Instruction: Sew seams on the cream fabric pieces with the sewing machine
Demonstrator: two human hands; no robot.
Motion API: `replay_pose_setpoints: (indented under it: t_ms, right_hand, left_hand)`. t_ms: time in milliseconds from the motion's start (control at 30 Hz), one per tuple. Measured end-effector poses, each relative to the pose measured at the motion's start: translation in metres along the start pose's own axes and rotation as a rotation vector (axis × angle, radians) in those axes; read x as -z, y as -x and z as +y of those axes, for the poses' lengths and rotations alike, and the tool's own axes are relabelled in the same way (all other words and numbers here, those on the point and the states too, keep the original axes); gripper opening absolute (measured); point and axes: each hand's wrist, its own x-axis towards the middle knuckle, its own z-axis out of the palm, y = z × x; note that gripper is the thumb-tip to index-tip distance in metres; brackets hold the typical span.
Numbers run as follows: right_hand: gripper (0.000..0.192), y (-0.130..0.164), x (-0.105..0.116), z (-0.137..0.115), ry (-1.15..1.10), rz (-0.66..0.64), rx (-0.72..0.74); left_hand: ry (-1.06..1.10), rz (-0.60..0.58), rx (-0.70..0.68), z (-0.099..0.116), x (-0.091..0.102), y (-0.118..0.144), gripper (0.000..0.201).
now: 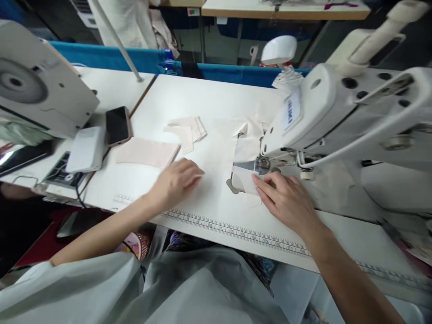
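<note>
My right hand (285, 200) is at the sewing machine's needle area, thumb and index finger closed on the edge of a small white fabric piece (245, 179). That piece lies by the presser foot (263, 164), over the metal needle plate (232, 186). My left hand (177, 182) hovers over the white table, slightly blurred, its fingers loosely bent and nothing visible in them. Close to it lies a stack of pale pink fabric pieces (145, 152). Beyond are several small cut cream pieces (189, 130). More pale fabric (249, 128) lies behind the needle.
The white sewing machine (317, 108) takes up the right side. Along the table's front edge runs a printed ruler (232, 230). At left are a phone (117, 126), a white box-like device (86, 149) and another machine (43, 81). Blue cloth (232, 74) borders the back edge.
</note>
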Motion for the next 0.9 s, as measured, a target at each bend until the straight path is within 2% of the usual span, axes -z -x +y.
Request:
replay_pose_setpoints:
  t_ms: [67, 133, 200, 300, 367, 567, 633, 733, 800, 900]
  right_hand:
    - [0.032, 0.0, -0.001, 0.001, -0.005, 0.014, 0.021]
    - [0.031, 0.0, -0.002, 0.002, -0.007, 0.022, 0.031]
    - [0.031, 0.0, -0.003, 0.002, -0.003, 0.025, 0.029]
    - [0.031, 0.0, -0.004, 0.002, -0.001, 0.021, 0.03]
    - [0.031, 0.0, -0.004, 0.003, -0.009, 0.017, 0.034]
    - [0.03, 0.0, -0.001, 0.003, -0.011, 0.026, 0.032]
    - [0.031, 0.0, 0.001, 0.002, -0.014, 0.029, 0.023]
    - [0.032, 0.001, 0.004, 0.002, -0.038, 0.026, -0.005]
    - [0.033, 0.002, 0.005, 0.003, -0.054, 0.021, -0.017]
    - [0.033, 0.003, 0.006, 0.004, -0.076, 0.02, -0.018]
  left_hand:
    - [-0.089, 0.038, 0.193, -0.029, 0.022, 0.013, 0.019]
    - [-0.162, -0.027, 0.305, -0.054, 0.039, 0.023, 0.02]
    - [-0.17, -0.107, 0.345, -0.069, 0.047, 0.028, 0.022]
    - [-0.185, -0.157, 0.339, -0.075, 0.049, 0.027, 0.026]
    - [-0.191, -0.17, 0.349, -0.072, 0.049, 0.023, 0.026]
    - [-0.096, -0.151, 0.512, -0.066, 0.059, 0.015, 0.018]
    - [-0.014, -0.136, 0.547, -0.057, 0.054, 0.015, 0.019]
    - [0.262, -0.101, 0.559, -0.027, 0.033, 0.016, 0.021]
    - [0.335, -0.072, 0.442, -0.003, 0.016, 0.016, 0.021]
    - [0.268, -0.022, 0.11, 0.024, -0.001, 0.018, 0.019]
